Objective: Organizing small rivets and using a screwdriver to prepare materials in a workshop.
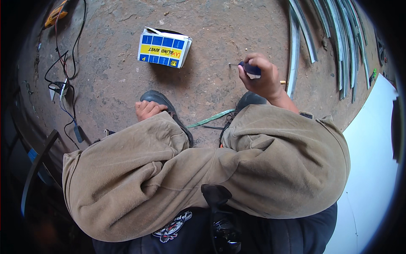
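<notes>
My right hand (263,77) is closed around a dark blue, rounded thing (249,68) with a thin metal tip pointing left; most of it is hidden by the fingers, so its kind is unclear. It is held above the floor, just beyond my right boot (250,100). Curled fingers of my left hand (149,111) rest against my left boot (158,100), and whether anything is in them is hidden. Ahead, between the two hands, stands a blue, white and yellow cardboard box (163,48) with its top flap lifted.
Several long metal channels (344,46) lie at the far right, beside a white sheet (372,169). A green strip (211,118) lies between my boots. Black cables (69,84) tangle at the left, below a yellow tool (56,15). Dark glasses (218,199) hang at my chest.
</notes>
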Available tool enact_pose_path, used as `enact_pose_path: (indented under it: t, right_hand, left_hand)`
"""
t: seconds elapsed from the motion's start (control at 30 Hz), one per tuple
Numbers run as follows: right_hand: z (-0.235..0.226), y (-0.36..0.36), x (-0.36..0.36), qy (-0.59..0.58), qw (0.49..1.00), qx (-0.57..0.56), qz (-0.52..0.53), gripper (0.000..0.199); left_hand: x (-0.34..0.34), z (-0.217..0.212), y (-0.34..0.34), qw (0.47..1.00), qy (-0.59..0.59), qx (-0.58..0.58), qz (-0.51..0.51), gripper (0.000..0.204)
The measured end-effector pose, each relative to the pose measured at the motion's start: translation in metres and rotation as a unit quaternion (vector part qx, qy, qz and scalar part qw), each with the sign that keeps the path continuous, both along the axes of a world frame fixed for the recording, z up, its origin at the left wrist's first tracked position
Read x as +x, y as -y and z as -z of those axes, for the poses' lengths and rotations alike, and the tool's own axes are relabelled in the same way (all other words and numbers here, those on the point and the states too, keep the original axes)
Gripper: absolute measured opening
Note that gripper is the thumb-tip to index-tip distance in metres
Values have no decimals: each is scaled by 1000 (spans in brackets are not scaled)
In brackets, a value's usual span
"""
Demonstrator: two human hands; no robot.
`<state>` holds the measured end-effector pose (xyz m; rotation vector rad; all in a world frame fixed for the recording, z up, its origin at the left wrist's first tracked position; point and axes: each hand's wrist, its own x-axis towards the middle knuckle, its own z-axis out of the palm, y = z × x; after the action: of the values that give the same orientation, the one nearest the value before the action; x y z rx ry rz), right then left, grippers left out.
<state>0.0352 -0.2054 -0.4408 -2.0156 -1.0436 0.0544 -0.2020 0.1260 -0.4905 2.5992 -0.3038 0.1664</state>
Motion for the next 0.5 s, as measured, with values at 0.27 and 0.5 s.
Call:
enact_pose_path:
  t: [0.27,0.5]
  right_hand:
    - [-4,-3,9,17,1000,9,13,48]
    - [-42,-16,15,35,996,85,15,51]
  left_hand:
    - [-3,2,0,1000,2,11,1,17]
    - [-3,-2,-2,1000,-3,8,1,17]
